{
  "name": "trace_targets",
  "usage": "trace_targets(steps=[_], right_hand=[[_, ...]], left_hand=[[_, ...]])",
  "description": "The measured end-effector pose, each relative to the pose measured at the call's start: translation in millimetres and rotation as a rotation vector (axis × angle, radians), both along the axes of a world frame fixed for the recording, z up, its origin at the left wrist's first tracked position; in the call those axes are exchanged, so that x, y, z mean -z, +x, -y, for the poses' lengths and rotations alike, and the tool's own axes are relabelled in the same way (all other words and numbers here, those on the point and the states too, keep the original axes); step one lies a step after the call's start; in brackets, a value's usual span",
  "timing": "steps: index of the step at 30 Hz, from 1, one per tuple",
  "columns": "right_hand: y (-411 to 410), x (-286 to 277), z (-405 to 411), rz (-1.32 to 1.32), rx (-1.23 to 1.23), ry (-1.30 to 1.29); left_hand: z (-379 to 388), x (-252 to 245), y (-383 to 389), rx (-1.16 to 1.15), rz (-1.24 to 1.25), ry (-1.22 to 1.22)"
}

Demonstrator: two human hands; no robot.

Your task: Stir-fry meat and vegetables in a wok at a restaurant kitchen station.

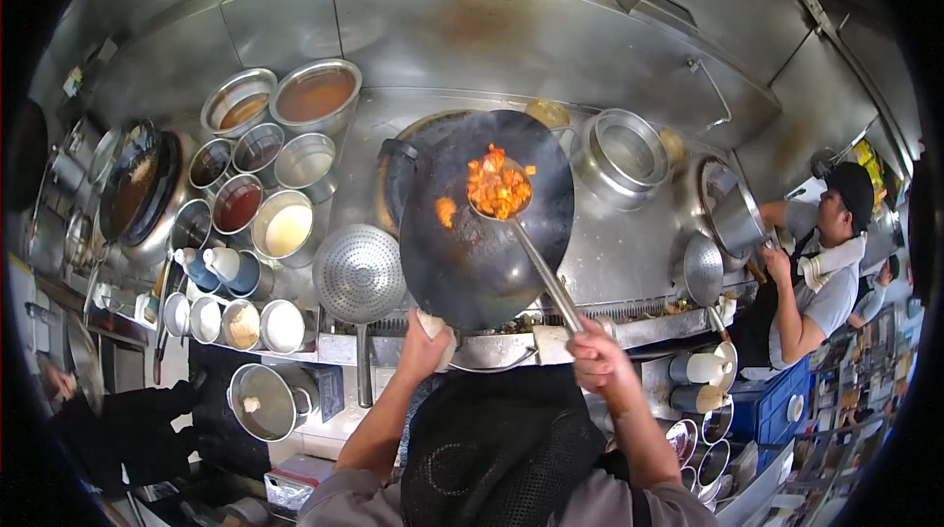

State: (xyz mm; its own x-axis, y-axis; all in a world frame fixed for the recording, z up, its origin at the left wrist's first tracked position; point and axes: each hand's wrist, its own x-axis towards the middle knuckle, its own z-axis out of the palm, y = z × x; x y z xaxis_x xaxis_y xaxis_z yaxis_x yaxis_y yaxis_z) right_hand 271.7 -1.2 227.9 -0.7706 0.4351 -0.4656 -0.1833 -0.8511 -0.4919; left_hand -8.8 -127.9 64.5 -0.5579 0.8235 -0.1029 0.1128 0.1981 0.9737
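My right hand (596,356) is closed around the long metal handle of a cooking ladle (544,269). The ladle's bowl, heaped with orange-red diced food (498,184), is over a large black wok (472,272). A small orange piece lies apart in the wok, left of the ladle. At the wok's near left rim, my left hand (428,350) grips a folded white cloth (438,331) against the edge; the rim or handle under it is hidden. Thin smoke or steam hangs over the wok. A perforated metal strainer (359,272) rests just left of the wok, its handle towards me.
Metal pots of sauces and seasonings (282,228) crowd the left, with squeeze bottles (232,264). Behind right of the wok stand stacked steel pots (627,158). A co-worker (811,291) holds a pot at the right. A stockpot (264,403) stands low at left.
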Motion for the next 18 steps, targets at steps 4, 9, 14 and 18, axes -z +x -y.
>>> trace_targets(steps=[4, 9, 14, 18], right_hand=[[-10, 47, 6, 0.025, 0.052, 0.083], [9, 23, -9, -0.017, 0.017, 0.090], [17, 6, -10, -0.038, -0.002, 0.063], [28, 0, -15, 0.009, -0.032, 0.112]], left_hand=[[-23, -16, 8, -0.007, 0.510, 0.015], [-29, -59, 33, 0.029, 1.068, -0.110], [-59, -64, 45, -0.099, 1.145, 0.051], [-63, -57, 43, -0.170, 1.167, 0.015]])
